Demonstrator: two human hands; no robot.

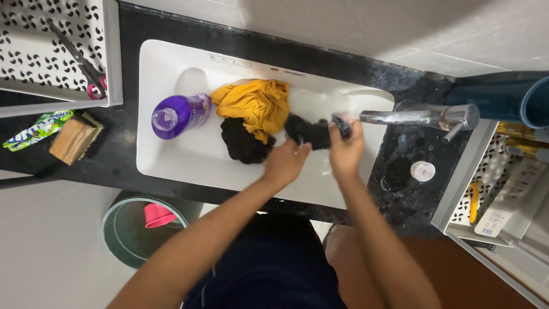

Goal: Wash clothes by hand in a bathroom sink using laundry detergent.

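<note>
- A black cloth [311,130] is held over the white sink [171,63], just under the spout of the chrome tap [420,117], near the sink's right end.
- The left hand [286,161] grips the cloth's lower edge, fingers closed on it; the right hand [346,146] clasps its other end by the spout, fingers wrapped round the fabric.
- Both forearms reach up from the bottom of the view and converge over the sink, wrists close together.
- Just left of the black cloth lies a yellow garment [254,106], bunched, with a second dark garment [243,142] partly under it.
- A purple plastic bottle [180,114] lies on its side in the sink, touching the yellow garment's left edge.
- The sink is set in a black speckled tabletop [400,189], wet near the tap, with a small white cap [423,171] on it.
- On the tabletop at the left are a scrub sponge [73,137] and a green wrapper [37,129].
- White perforated racks [34,51] stand at both ends; scissors [80,60] lie in the left one.
- Below, on pale floor tiles, a green bucket [123,229] holds a pink object [158,216].
</note>
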